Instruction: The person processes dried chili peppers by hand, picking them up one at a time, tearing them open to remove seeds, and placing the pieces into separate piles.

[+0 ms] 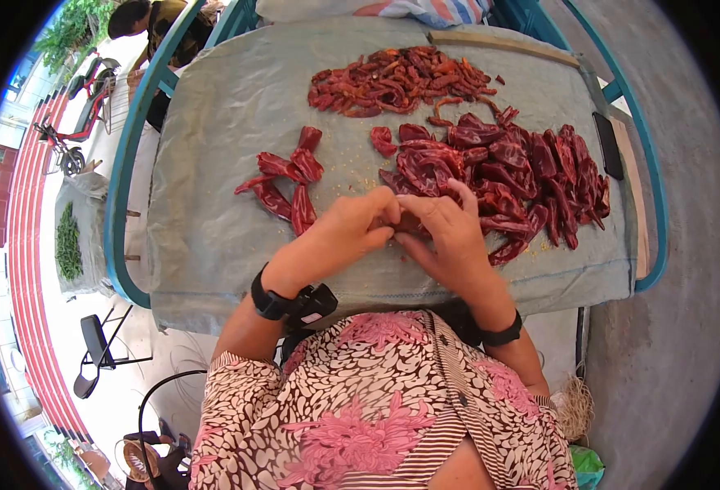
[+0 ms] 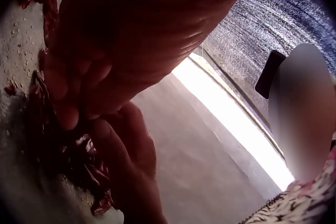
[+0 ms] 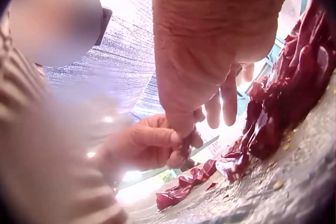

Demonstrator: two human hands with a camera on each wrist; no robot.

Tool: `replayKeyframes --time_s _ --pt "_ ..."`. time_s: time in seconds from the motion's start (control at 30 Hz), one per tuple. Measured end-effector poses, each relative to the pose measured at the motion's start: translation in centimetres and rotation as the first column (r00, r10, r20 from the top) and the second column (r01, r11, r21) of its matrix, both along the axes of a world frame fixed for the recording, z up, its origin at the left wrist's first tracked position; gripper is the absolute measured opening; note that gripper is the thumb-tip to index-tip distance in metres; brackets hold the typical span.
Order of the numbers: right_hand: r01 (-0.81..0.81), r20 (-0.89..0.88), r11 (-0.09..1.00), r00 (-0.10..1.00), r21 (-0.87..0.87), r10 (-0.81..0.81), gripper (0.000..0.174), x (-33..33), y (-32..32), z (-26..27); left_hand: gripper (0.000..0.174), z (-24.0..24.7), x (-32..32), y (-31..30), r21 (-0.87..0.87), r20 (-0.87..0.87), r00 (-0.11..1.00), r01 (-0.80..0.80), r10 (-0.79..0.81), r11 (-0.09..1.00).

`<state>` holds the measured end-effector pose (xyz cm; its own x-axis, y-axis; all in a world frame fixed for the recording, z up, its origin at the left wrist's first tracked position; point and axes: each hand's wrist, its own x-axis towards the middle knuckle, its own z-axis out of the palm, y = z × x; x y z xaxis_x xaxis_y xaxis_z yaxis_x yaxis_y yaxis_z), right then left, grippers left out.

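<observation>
Over the near side of the cloth-covered table, the left hand (image 1: 339, 233) and right hand (image 1: 450, 237) meet at the fingertips. Both pinch a small dark red pepper (image 1: 410, 220), mostly covered by the fingers. Seen from the right wrist, the left hand (image 3: 149, 142) has its thumb and fingers closed on it, while the right hand (image 3: 210, 50) holds its other fingers spread. The left wrist view is dark there. Just beyond the hands lies a large heap of glossy red peppers (image 1: 503, 167); several more peppers (image 1: 301, 163) lie at the left.
A pile of smaller orange-red peppers (image 1: 401, 80) lies at the back. A phone (image 1: 608, 145) rests by the right edge, and a wooden strip (image 1: 503, 46) at the far edge. Blue metal rails (image 1: 120, 188) frame the table. A person (image 1: 168, 33) is at the upper left.
</observation>
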<state>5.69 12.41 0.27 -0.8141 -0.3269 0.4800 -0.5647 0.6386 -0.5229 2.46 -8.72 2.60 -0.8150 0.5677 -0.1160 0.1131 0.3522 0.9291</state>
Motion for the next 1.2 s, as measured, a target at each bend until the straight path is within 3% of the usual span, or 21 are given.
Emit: replayKeyframes --time_s 0.07,0.17,0.2,0.27,0.33,0.47,0.57,0.67,0.77,0.87,0.97,1.07,1.2 --pt "0.000 -0.020 1.000 1.000 0.013 0.000 0.042 -0.1 0.2 -0.9 0.023 -0.6 0.0 0.1 0.014 -0.074 0.997 -0.036 0.037 0.999" --pt "0.047 -0.083 0.997 0.996 0.058 -0.042 0.047 -0.4 0.7 -0.8 0.028 -0.5 -1.1 -1.7 -0.225 -0.347 0.915 -0.293 0.205 0.929" --pt "0.068 -0.092 0.996 0.994 0.060 -0.063 0.049 -0.5 1.0 -0.8 0.029 -0.7 -1.6 -2.4 -0.276 -0.463 0.852 -0.400 0.244 0.874" --pt "0.139 -0.120 0.990 0.984 0.040 -0.133 0.051 -0.7 0.9 -0.3 0.033 -2.4 -2.8 -3.8 -0.268 -0.747 0.613 -0.632 0.257 0.727" --pt "0.229 -0.151 0.973 0.962 -0.008 -0.228 0.051 -0.6 0.3 0.9 0.036 -2.6 -3.8 -4.5 -0.383 -0.705 0.669 -0.638 0.234 0.668" --pt "0.171 -0.123 0.984 0.979 0.049 -0.164 0.049 -0.6 0.4 -0.2 0.037 -3.5 -4.6 -4.9 -0.518 -0.643 0.755 -0.552 0.127 0.654" --pt "0.155 -0.105 0.987 0.983 0.049 -0.150 0.046 -0.5 0.3 -0.7 0.031 -4.6 -4.6 -4.7 -0.461 -0.738 0.666 -0.616 0.110 0.640" --pt "0.164 -0.087 0.985 0.983 0.054 -0.159 0.045 -0.3 0.5 -0.4 0.025 -4.3 -4.4 -4.9 -0.534 -0.723 0.690 -0.585 0.029 0.610" --pt "0.147 -0.088 0.988 0.986 0.041 -0.143 0.046 -0.4 0.7 -0.9 0.021 -3.0 -4.2 -4.5 -0.558 -0.685 0.727 -0.568 0.050 0.605" --pt "0.116 -0.079 0.993 0.990 0.003 -0.115 0.050 -0.4 0.7 -1.0 0.018 -0.7 -3.3 -4.2 -0.490 -0.633 0.773 -0.429 0.029 0.759" --pt "0.060 -0.042 0.998 0.997 0.011 -0.060 0.056 -0.1 0.0 0.3 0.018 0.2 -2.5 -2.8 -0.343 -0.418 0.907 -0.115 -0.042 0.932" --pt "0.055 -0.074 0.998 0.996 0.040 -0.052 0.059 -0.1 -0.3 0.4 0.021 0.9 -2.2 -1.2 -0.317 -0.215 0.974 -0.145 0.078 0.937" --pt "0.101 -0.077 0.995 0.992 0.009 -0.100 0.057 -0.1 0.3 -0.4 0.024 -2.6 -4.5 -2.2 -0.248 -0.652 0.720 -0.498 0.237 0.831"
